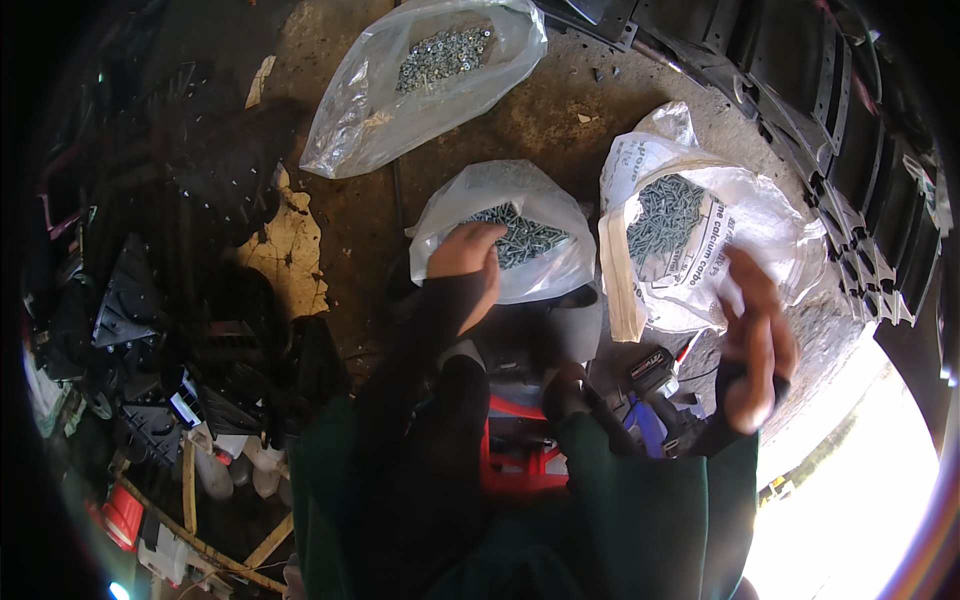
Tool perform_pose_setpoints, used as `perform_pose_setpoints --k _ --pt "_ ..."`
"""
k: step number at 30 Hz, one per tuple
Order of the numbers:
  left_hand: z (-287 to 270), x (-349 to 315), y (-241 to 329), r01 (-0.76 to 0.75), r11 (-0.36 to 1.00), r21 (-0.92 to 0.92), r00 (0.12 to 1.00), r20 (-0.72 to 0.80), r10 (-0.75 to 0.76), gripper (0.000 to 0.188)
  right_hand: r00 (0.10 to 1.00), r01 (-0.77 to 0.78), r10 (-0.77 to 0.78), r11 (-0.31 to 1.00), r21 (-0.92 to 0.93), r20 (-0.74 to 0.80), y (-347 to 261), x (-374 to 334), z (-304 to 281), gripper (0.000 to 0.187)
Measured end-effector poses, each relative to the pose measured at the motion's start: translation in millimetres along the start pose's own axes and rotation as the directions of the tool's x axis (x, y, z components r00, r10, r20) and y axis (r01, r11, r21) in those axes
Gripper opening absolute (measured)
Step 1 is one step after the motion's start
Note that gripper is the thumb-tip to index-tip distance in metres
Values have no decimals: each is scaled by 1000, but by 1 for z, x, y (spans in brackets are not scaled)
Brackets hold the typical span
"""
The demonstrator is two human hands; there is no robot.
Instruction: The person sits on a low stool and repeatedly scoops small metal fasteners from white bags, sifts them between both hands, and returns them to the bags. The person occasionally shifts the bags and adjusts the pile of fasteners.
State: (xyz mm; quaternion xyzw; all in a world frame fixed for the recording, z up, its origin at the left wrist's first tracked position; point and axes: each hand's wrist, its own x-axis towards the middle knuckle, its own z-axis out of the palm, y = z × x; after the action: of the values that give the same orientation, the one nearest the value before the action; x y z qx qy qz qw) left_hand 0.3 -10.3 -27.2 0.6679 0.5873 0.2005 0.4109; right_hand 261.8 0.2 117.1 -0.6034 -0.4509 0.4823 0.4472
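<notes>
My left hand (468,262) reaches over the near rim of a clear plastic bag (540,287) in the middle. Inside lies a heap of grey metal screws (522,240), right beside my fingers. These fingers look bent together, and whatever they hold is hidden. My right hand (760,345), smeared by motion, is raised at the near right side of a white woven sack (655,300). Its fingers look apart, with nothing visible between them. More screws (665,220) fill part of that sack, whose mouth is folded open.
Another clear plastic bag (360,110) at the back holds small metal nuts (445,58). Dark metal parts (800,90) stand stacked at the far right. Black parts (130,300) crowd the left. A power tool (655,370) and a red plastic frame (520,475) are close to my legs.
</notes>
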Motion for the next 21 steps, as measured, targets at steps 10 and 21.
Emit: perform_pose_setpoints --k 10,21 --pt "54 17 -40 96 914 393 949 241 -204 44 916 269 -21 774 -573 400 160 -27 110 37" --pt "70 -16 -65 262 965 -4 965 7 -262 38 893 272 211 451 -850 398 217 12 119 27"
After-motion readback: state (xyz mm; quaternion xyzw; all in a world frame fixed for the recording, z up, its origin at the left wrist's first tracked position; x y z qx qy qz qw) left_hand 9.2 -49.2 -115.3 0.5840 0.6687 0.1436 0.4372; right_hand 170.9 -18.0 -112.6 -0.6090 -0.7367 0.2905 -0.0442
